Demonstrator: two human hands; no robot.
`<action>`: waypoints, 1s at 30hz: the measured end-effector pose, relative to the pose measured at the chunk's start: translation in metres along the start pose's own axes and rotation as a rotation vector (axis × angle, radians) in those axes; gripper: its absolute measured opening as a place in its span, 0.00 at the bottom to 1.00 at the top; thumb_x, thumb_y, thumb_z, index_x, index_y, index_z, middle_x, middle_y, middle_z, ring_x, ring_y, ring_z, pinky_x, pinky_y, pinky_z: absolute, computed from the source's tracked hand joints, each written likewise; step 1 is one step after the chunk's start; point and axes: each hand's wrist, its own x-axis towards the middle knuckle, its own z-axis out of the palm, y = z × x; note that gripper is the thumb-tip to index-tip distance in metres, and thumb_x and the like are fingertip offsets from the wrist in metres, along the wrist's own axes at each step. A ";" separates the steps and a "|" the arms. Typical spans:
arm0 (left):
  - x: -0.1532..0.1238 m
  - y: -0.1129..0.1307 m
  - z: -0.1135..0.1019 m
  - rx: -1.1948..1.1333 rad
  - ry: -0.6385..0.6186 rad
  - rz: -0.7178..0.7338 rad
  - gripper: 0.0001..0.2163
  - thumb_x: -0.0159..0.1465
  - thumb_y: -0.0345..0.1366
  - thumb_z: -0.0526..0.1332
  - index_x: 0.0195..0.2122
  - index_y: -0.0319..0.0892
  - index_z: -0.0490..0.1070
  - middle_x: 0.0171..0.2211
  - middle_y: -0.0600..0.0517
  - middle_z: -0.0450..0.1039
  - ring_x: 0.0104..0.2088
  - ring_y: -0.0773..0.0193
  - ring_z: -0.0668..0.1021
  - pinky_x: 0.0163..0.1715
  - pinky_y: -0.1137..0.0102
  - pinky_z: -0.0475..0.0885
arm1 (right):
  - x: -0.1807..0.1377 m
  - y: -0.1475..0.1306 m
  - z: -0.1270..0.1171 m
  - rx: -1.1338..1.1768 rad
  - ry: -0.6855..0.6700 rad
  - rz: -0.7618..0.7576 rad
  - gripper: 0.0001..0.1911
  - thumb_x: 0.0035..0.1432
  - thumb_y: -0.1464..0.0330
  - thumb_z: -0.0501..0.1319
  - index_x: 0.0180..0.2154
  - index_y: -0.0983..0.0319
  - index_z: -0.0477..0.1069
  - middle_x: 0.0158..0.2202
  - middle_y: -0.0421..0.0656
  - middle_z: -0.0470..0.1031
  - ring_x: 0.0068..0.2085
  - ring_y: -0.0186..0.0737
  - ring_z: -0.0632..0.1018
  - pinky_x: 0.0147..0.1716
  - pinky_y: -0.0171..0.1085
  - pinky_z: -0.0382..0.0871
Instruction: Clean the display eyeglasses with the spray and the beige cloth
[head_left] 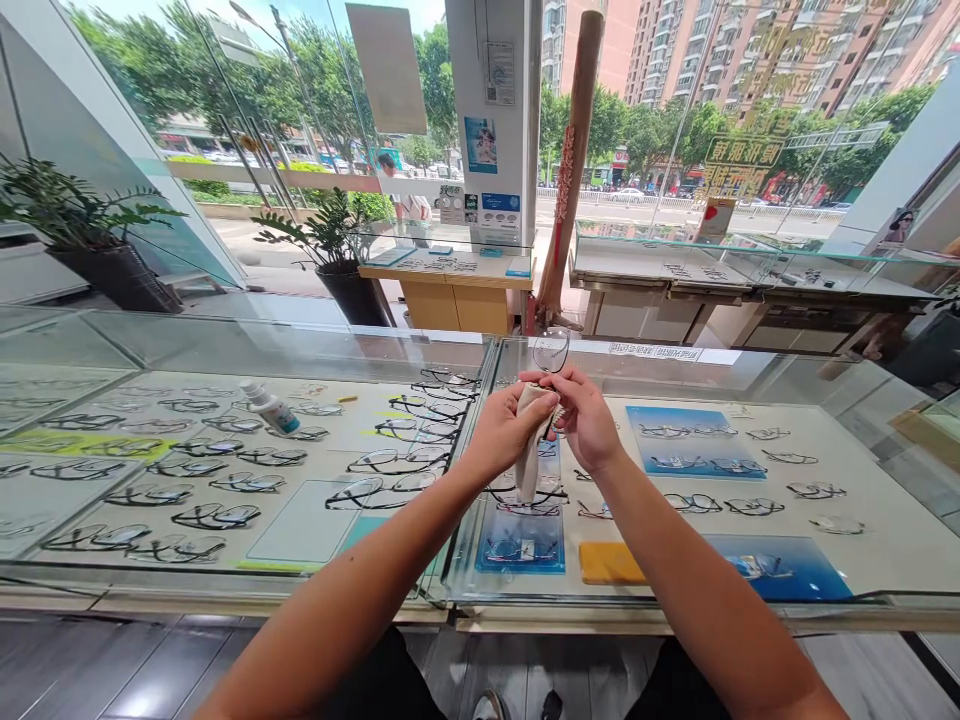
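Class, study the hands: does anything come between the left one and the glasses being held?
Yes: a pale cloth, bunched in the left hand and hanging below it, appears to come between that hand and the glasses.

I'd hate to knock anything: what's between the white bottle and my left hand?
In the head view, dark-framed eyeglasses under the glass countertop lie between the bottle and your left hand.

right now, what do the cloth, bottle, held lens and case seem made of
Cloth: soft fabric, matte and beige, judging by its limp folds; fibre unclear.
Bottle: probably plastic, opaque white; its smooth body and cap suggest it.
Lens: clear, the background showing through; glass or plastic, can't tell.
Case: glossy glass, with see-through panels and reflections.
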 end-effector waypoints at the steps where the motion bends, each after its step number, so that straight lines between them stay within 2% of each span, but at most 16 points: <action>1: 0.001 -0.001 0.001 -0.026 0.029 -0.002 0.27 0.62 0.63 0.73 0.41 0.40 0.78 0.26 0.53 0.77 0.24 0.64 0.77 0.24 0.71 0.71 | 0.000 0.001 0.001 0.003 -0.011 -0.012 0.15 0.56 0.55 0.73 0.31 0.56 0.74 0.48 0.42 0.88 0.27 0.34 0.72 0.17 0.32 0.65; 4: 0.001 -0.002 0.003 -0.065 0.067 0.011 0.30 0.62 0.67 0.71 0.42 0.41 0.77 0.26 0.55 0.75 0.22 0.66 0.76 0.23 0.71 0.71 | -0.002 0.003 0.004 -0.001 -0.027 -0.052 0.16 0.57 0.54 0.73 0.30 0.56 0.71 0.47 0.40 0.88 0.26 0.33 0.69 0.18 0.32 0.66; 7: 0.001 -0.002 0.001 -0.037 0.006 0.027 0.31 0.65 0.69 0.68 0.38 0.40 0.76 0.26 0.54 0.75 0.24 0.64 0.76 0.26 0.70 0.71 | -0.002 0.002 0.003 -0.042 -0.001 -0.040 0.17 0.59 0.53 0.72 0.30 0.56 0.71 0.47 0.41 0.88 0.23 0.30 0.63 0.16 0.32 0.57; 9: 0.002 -0.002 -0.001 0.008 -0.033 0.054 0.31 0.66 0.69 0.66 0.35 0.40 0.76 0.27 0.52 0.75 0.27 0.63 0.76 0.28 0.70 0.71 | -0.002 0.001 0.001 -0.064 0.014 -0.050 0.16 0.60 0.53 0.71 0.31 0.57 0.75 0.47 0.42 0.89 0.24 0.31 0.65 0.17 0.33 0.55; 11: 0.003 -0.002 -0.003 0.039 -0.064 0.097 0.31 0.67 0.69 0.66 0.34 0.39 0.77 0.29 0.50 0.77 0.30 0.62 0.76 0.33 0.68 0.72 | 0.000 0.001 -0.001 -0.057 0.016 -0.083 0.16 0.61 0.52 0.70 0.32 0.57 0.79 0.46 0.44 0.89 0.28 0.35 0.72 0.21 0.34 0.60; 13: 0.003 -0.002 -0.005 0.028 -0.110 0.112 0.31 0.67 0.68 0.66 0.36 0.39 0.78 0.31 0.49 0.78 0.34 0.59 0.77 0.37 0.67 0.73 | 0.002 0.001 -0.004 -0.027 0.023 -0.097 0.16 0.61 0.52 0.70 0.31 0.57 0.80 0.45 0.45 0.89 0.35 0.40 0.79 0.28 0.36 0.69; 16: 0.002 -0.001 -0.006 -0.009 -0.157 0.079 0.29 0.66 0.66 0.69 0.40 0.39 0.78 0.32 0.49 0.78 0.34 0.60 0.76 0.37 0.68 0.71 | 0.003 0.002 -0.005 0.005 0.044 -0.081 0.15 0.61 0.52 0.70 0.31 0.57 0.79 0.45 0.45 0.88 0.39 0.43 0.81 0.36 0.39 0.75; 18: 0.001 -0.001 -0.006 -0.020 -0.162 0.052 0.28 0.65 0.62 0.72 0.43 0.38 0.78 0.34 0.50 0.78 0.33 0.62 0.75 0.36 0.70 0.69 | 0.003 0.001 -0.005 0.005 0.058 -0.064 0.16 0.60 0.52 0.72 0.32 0.57 0.77 0.45 0.44 0.88 0.35 0.40 0.79 0.28 0.37 0.69; 20: 0.000 -0.001 -0.006 -0.024 -0.153 0.024 0.27 0.63 0.59 0.75 0.45 0.38 0.79 0.36 0.50 0.78 0.33 0.63 0.75 0.35 0.70 0.69 | 0.002 0.000 -0.004 -0.001 0.064 -0.041 0.16 0.59 0.52 0.73 0.33 0.57 0.75 0.45 0.44 0.88 0.30 0.36 0.73 0.20 0.35 0.54; 22: -0.001 -0.002 -0.006 -0.005 -0.120 0.009 0.27 0.62 0.58 0.76 0.45 0.37 0.79 0.36 0.49 0.79 0.32 0.63 0.75 0.33 0.71 0.69 | 0.001 -0.001 -0.002 -0.004 0.053 -0.025 0.18 0.58 0.52 0.73 0.34 0.57 0.74 0.46 0.43 0.88 0.26 0.33 0.68 0.17 0.34 0.43; 23: -0.002 -0.002 -0.005 0.011 -0.097 0.012 0.26 0.62 0.58 0.76 0.45 0.37 0.79 0.36 0.49 0.79 0.32 0.63 0.76 0.32 0.71 0.69 | 0.000 -0.002 -0.001 -0.002 0.041 -0.021 0.18 0.58 0.51 0.74 0.34 0.57 0.74 0.47 0.43 0.88 0.26 0.32 0.67 0.17 0.34 0.41; 27: -0.002 -0.003 0.000 -0.008 -0.034 0.044 0.26 0.65 0.60 0.73 0.46 0.39 0.76 0.32 0.51 0.79 0.30 0.62 0.78 0.32 0.70 0.73 | -0.003 -0.001 0.003 0.022 -0.011 -0.011 0.19 0.58 0.51 0.75 0.35 0.57 0.74 0.50 0.42 0.88 0.23 0.29 0.64 0.16 0.32 0.53; 30: -0.002 -0.002 0.004 -0.089 0.006 0.049 0.29 0.64 0.63 0.72 0.47 0.41 0.74 0.29 0.55 0.76 0.25 0.65 0.77 0.28 0.70 0.73 | -0.005 0.000 0.005 0.033 -0.047 -0.005 0.19 0.56 0.51 0.76 0.35 0.56 0.74 0.52 0.41 0.87 0.24 0.29 0.65 0.19 0.32 0.63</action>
